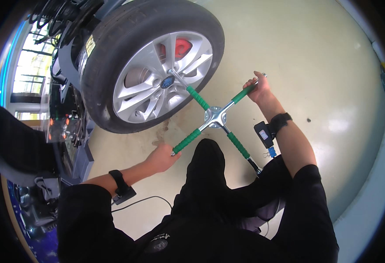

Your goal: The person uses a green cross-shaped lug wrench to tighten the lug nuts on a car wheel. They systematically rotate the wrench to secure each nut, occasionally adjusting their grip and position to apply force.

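A four-way lug wrench [215, 117] with green grips and chrome ends spans the space between my hands. Its far arm reaches to a lug nut spot beside the centre cap of a silver alloy wheel [131, 97], which carries a black tire [100, 94]. My left hand [164, 158] is closed around the lower left arm's end. Up at the right, my right hand [258, 91] grips the opposite arm near its tip. The fourth arm points back toward my knee. A red brake caliper [182, 47] shows behind the spokes.
A coil spring [52, 17] and dark suspension parts stand at the upper left, above a black seat-like shape [19, 144]. A thin cable [142, 200] lies on the pale floor [310, 52]. The light wall edge curves along the right.
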### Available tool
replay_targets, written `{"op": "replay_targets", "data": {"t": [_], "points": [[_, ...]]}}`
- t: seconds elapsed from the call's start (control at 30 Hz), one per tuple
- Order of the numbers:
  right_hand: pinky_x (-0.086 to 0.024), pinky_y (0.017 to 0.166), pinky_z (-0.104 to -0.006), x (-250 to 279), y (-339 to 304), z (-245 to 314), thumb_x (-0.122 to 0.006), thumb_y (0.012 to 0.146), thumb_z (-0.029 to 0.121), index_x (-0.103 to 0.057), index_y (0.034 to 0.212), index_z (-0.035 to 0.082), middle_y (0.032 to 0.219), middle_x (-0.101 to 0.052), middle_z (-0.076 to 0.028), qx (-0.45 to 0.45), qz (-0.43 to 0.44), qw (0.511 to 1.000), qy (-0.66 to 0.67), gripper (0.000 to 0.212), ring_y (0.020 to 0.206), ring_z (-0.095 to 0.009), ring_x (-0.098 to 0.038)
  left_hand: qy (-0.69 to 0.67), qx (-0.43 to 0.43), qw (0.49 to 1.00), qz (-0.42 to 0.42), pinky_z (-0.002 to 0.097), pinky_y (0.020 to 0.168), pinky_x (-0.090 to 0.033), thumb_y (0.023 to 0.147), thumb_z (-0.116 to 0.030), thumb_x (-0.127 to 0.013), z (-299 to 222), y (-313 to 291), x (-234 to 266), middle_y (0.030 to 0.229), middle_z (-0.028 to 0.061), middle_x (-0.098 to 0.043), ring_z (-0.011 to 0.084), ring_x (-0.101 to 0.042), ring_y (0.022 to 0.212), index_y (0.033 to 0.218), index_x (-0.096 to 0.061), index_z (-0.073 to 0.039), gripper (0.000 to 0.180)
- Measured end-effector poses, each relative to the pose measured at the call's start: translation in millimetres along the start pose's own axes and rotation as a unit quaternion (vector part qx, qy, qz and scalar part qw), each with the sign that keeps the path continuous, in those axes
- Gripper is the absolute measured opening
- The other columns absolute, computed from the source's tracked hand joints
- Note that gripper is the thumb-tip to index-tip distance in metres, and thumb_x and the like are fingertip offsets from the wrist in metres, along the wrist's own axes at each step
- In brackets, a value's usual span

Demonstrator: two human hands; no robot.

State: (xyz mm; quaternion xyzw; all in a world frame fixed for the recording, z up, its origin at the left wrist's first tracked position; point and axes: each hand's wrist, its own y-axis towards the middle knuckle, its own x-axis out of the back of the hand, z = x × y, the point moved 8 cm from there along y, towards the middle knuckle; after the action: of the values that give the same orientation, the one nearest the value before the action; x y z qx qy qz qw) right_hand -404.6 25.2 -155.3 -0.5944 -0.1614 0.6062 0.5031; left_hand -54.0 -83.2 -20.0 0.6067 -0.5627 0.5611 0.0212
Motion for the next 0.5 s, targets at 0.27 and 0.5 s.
{"op": "replay_targets", "data": {"t": [0.27,0.5], "points": [[-0.043,0.053,-0.0305,14,15,28,-0.050,0.093,0.045,-0.047,0.077,0.008,0.059,-0.045,0.000,0.007,-0.048,0.998,0.035,0.040,0.053,-0.016,-0.047,0.023,0.027,0.999,0.034,0.0507,0.067,-0.051,0.090,-0.037,-0.057,-14,-3,4,0.074,0.0236,-0.063,0.0419,-0.063,0.073,0.076,-0.063,0.002,0.042],[-0.035,0.043,-0.0269,20,31,48,-0.046,0.082,0.019,-0.042,0.068,0.012,0.054,-0.042,0.001,-0.029,-0.171,0.985,-0.013,0.016,0.043,-0.012,-0.039,-0.020,0.012,0.999,0.032,0.0487,0.060,-0.049,0.087,-0.037,-0.060,-17,8,4,0.062,0.0229,-0.060,0.0415,-0.062,0.063,0.067,-0.061,0.004,0.046]]}}
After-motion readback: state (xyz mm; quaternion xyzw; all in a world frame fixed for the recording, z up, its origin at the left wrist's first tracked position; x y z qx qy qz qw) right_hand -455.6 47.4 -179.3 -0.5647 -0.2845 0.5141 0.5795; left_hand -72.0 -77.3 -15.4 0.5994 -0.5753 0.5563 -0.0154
